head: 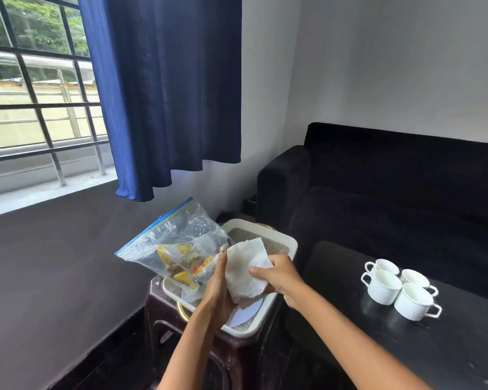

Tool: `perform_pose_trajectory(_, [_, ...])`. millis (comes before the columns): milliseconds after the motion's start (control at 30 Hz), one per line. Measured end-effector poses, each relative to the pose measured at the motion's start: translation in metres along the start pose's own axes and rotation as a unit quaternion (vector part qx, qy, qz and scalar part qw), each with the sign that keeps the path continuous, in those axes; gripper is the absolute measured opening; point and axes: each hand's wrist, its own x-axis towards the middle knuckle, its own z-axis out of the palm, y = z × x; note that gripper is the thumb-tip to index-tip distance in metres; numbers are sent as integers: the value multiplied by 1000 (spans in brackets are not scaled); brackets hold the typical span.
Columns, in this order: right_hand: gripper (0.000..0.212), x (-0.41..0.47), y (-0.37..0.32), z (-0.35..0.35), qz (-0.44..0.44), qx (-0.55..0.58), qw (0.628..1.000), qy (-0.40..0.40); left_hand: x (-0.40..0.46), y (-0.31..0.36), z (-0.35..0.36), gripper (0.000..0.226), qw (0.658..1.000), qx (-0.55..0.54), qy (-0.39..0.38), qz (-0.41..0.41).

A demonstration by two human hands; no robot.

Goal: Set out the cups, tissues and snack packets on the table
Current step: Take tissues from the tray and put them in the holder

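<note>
The left hand (217, 291) and the right hand (276, 277) both grip white tissues (248, 271) above the white tray (290, 243), beside the snack bag (178, 249). Four cups (397, 288) stand on the desk (434, 347).

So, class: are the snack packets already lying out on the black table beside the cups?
No, the snack packets are inside the plastic bag above the tray; only four cups stand on the table.

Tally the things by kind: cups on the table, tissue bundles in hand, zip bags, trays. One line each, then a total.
White cups: 4
Tissue bundle: 1
Zip bag of snack packets: 1
White tray: 1
Total: 7
</note>
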Motion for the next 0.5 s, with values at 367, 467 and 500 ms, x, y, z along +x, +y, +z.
perform_pose_trajectory(367, [14,-6,1,-4,3,-18,1000,10,-6,-4,11,63,997,77,1,21])
perform_pose_trajectory(467, [7,-7,0,-9,3,-7,1000,10,-7,-3,13,66,995,89,-24,24])
perform_pose_trajectory(500, [9,-7,1,-10,4,-11,1000,6,-7,-4,14,64,995,96,-18,26])
